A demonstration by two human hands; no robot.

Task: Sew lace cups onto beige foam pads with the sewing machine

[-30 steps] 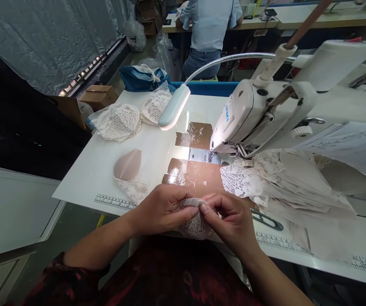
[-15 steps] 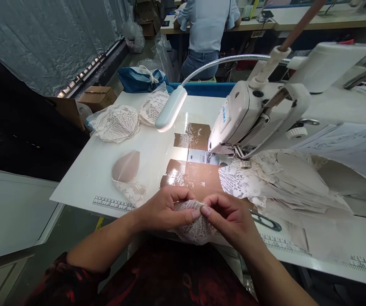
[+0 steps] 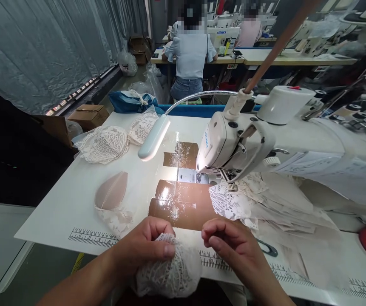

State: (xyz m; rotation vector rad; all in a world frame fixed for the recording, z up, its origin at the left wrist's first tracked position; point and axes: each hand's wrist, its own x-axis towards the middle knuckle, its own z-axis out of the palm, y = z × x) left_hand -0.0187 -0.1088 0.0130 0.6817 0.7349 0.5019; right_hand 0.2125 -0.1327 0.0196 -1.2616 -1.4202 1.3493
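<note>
Head camera: the left hand is curled around a bunched white lace piece at the near edge of the white sewing table, thumb pressed on top of the lace and fingers wrapped beneath it. The lace hangs partly over the table edge, just in front of the printed ruler strip. The right hand is beside it, apart from the lace, with fingers bent inward and thumb close to the fingertips; whether anything thin is pinched there cannot be told.

Beyond the hands, brown tape patches cover the table in front of the white sewing machine, whose gooseneck lamp shines down on them. Right of the tape, under the machine head, lies a heap of lace and beige fabric pieces. Left of the tape sits a beige moulded cup with lace at its near edge, and farther back a pile of lace cups. A dark thread snipper lies just right of the right hand. Behind the table, a person in a pale blue top sits facing another table.
</note>
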